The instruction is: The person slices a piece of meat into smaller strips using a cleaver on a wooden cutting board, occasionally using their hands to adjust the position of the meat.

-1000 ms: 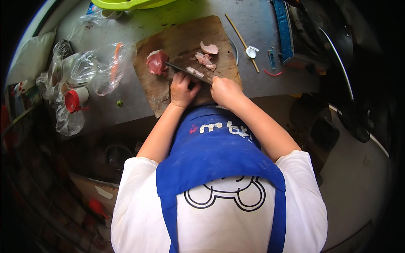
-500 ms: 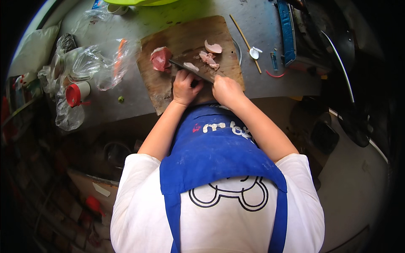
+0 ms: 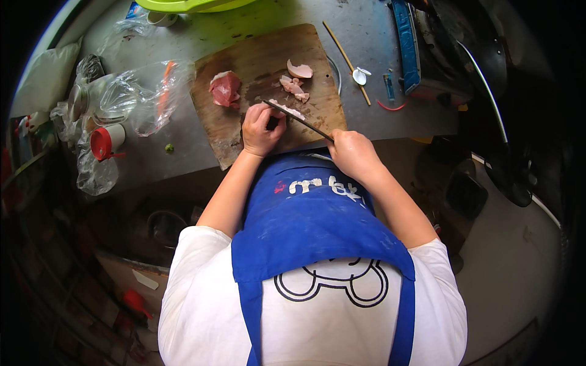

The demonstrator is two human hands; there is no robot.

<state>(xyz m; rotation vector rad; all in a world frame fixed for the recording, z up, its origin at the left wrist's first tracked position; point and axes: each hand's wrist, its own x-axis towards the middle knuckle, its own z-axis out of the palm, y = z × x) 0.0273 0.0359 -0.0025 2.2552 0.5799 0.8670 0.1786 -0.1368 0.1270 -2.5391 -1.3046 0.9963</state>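
Observation:
My right hand (image 3: pixel 353 152) is closed round the handle end of a dark-bladed knife (image 3: pixel 308 126). The blade slants up and left across the wooden cutting board (image 3: pixel 229 131). Along its far side shows a pale strip of raw meat (image 3: pixel 287 108). Close against the blade, my left hand (image 3: pixel 262 129) curls its fingers on the meat, most of which the hand and knife hide. A red chunk of raw meat (image 3: pixel 225 89) sits at the board's left. Farther right lie pale meat trimmings (image 3: pixel 295 88) and a rounded pale piece (image 3: pixel 300 69).
Left of the board lie a clear plastic bag (image 3: pixel 143 100) and a red-lidded container (image 3: pixel 108 141). A lime-green basin (image 3: pixel 201 5) stands at the back. Right of the board are a wooden stick (image 3: pixel 343 52), a white spoon (image 3: pixel 360 75) and a blue-sided appliance (image 3: pixel 408 46).
The right hand has drawn the knife back toward me and to the right, and the blade now looks edge-on. My left hand has shifted slightly. The whole view has drifted a little.

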